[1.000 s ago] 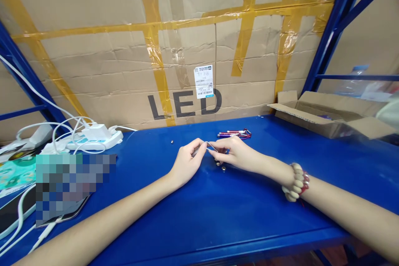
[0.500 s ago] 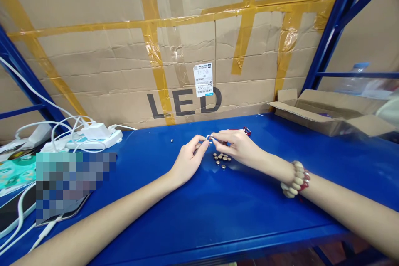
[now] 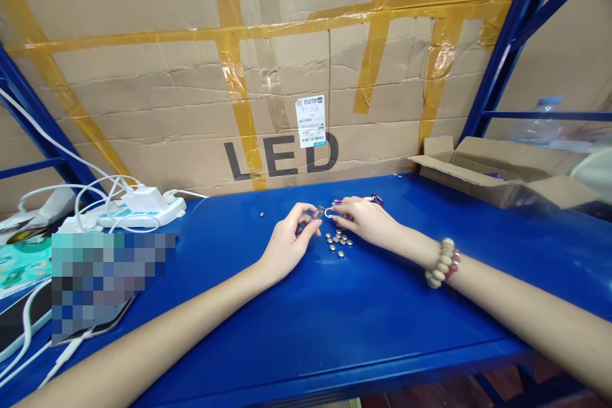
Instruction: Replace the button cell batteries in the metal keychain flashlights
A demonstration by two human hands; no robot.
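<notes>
My left hand [image 3: 290, 243] pinches a small clear piece [image 3: 318, 212], possibly a little plastic case, between thumb and fingers. Just to its right, the fingertips of my right hand [image 3: 366, 220] are closed on a small white curved piece [image 3: 327, 212], shaped like an open ring. A narrow gap separates the two pieces. On the table below the fingers lie several small round metal discs [image 3: 340, 254], like button cells. Behind my right hand lies a slim red tool [image 3: 373, 199], partly hidden by the hand.
On the blue table [image 3: 306, 325], a lone metal piece [image 3: 262, 214] lies to the left. A white power strip [image 3: 167, 210] with cables and a phone [image 3: 112, 319] occupy the left side. An open cardboard box [image 3: 488, 188] stands at the right; a large carton [image 3: 191, 95] stands behind.
My right hand has drawn slightly right with the white curved piece, away from my left fingertips. The clear piece in my left hand now shows.
</notes>
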